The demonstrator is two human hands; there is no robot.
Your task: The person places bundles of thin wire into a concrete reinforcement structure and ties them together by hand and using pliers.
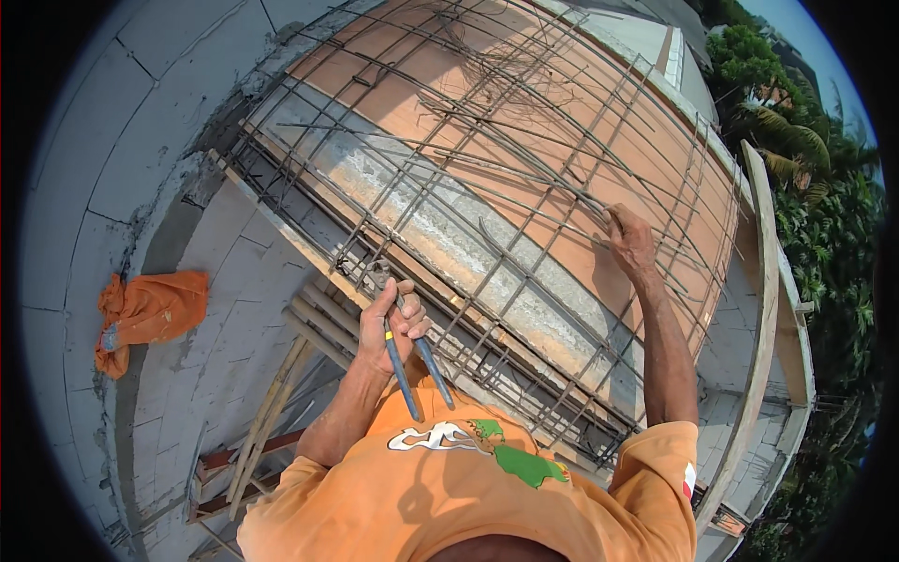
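So, blue-handled pincers (401, 375) are nr the deck's (398, 117) near edge, gripped in L hand (395, 323). R hand (633, 242), fingers closed on thin rods (582, 193), is over deck's R part. Narrow trough (309, 251) along near edge has rebar cage (552, 403) in it. Orange cloth (154, 314) well L of deck.

Left hand (397, 323) holds pliers (400, 373); right hand (631, 240) grips rods (573, 187).
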